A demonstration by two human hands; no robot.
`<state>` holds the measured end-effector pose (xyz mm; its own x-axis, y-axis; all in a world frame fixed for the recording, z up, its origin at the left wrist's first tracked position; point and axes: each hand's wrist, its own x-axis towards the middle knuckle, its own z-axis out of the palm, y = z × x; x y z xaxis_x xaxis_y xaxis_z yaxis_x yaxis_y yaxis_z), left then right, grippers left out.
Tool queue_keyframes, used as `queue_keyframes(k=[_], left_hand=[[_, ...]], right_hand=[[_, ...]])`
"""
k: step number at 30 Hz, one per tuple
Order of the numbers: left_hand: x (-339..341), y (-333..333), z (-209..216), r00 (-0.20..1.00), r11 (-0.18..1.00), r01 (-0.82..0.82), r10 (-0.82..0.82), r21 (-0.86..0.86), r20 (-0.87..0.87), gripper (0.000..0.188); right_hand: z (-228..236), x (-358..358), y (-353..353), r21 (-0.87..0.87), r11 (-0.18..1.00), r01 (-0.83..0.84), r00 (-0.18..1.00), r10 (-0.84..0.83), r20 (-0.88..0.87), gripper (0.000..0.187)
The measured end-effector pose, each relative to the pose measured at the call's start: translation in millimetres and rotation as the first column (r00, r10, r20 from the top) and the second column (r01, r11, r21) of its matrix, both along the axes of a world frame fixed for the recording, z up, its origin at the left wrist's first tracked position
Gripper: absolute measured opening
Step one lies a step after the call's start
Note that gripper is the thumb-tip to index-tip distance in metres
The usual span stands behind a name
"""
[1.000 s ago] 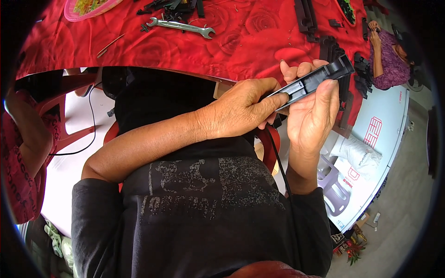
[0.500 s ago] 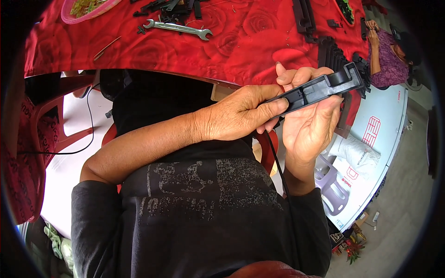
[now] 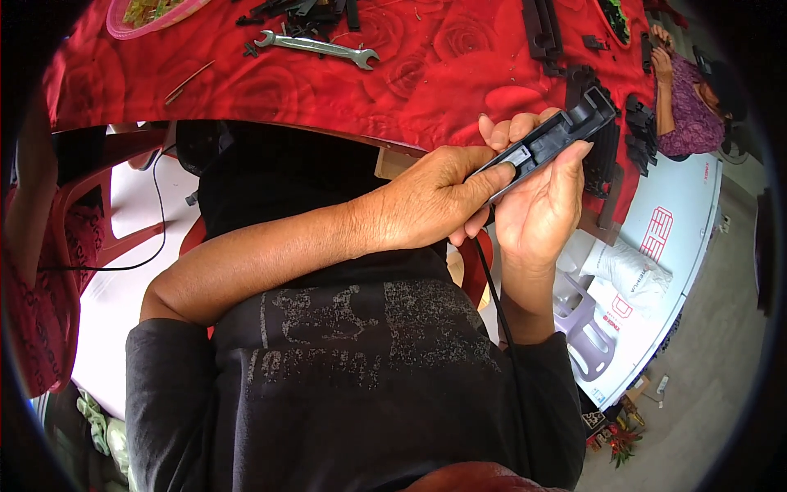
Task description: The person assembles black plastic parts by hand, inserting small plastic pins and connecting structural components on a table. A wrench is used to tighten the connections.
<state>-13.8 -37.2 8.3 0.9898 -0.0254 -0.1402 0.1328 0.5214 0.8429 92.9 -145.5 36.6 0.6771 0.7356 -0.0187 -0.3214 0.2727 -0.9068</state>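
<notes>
A long, trough-shaped black plastic part (image 3: 561,136) is held above the near edge of the red table, tilted with its far end up to the right. My left hand (image 3: 447,197) grips its lower end, the thumb pressing down inside the channel beside a small pale spot. From beneath, my right hand (image 3: 537,209) supports the same part, thumb along the near side and fingers behind the far side. What the part's hidden underside looks like cannot be seen.
On the red flowered tablecloth (image 3: 418,57) lie an open-ended wrench (image 3: 316,47), a thin stick (image 3: 190,82), loose black pieces (image 3: 307,18) and a pink-rimmed basket (image 3: 156,29). Black parts (image 3: 602,156) are stacked at right. Another person (image 3: 693,107) sits beyond. A black cable (image 3: 492,295) hangs near my right arm.
The black plastic part has turned so its far end points more steeply upward and sits further left. Both hands keep hold, my right hand shifting slightly left.
</notes>
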Motion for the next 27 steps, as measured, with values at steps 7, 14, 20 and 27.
queue_keyframes(k=[7, 14, 20, 27], left_hand=[[2, -2, 4, 0.996, 0.999, -0.001, 0.004, 0.032, -0.088, 0.043], [2, -2, 4, 0.994, 0.999, -0.029, 0.033, 0.036, -0.107, 0.045], [5, 2, 0, 0.982, 0.993, -0.034, 0.054, 0.111, -0.182, 0.045], [8, 1, -7, 0.972, 0.972, -0.201, 0.214, 0.122, -0.101, 0.047]], right_hand=[[-7, 1, 1, -0.016, 1.000, 0.022, 0.999, -0.022, -0.037, 0.052], [-11, -1, 5, 0.004, 1.000, 0.024, 0.999, -0.024, -0.025, 0.053], [-20, 3, 9, -0.021, 1.000, -0.021, 0.998, 0.019, -0.067, 0.047], [-32, 27, 19, 0.051, 0.997, -0.055, 0.974, 0.065, -0.219, 0.047]])
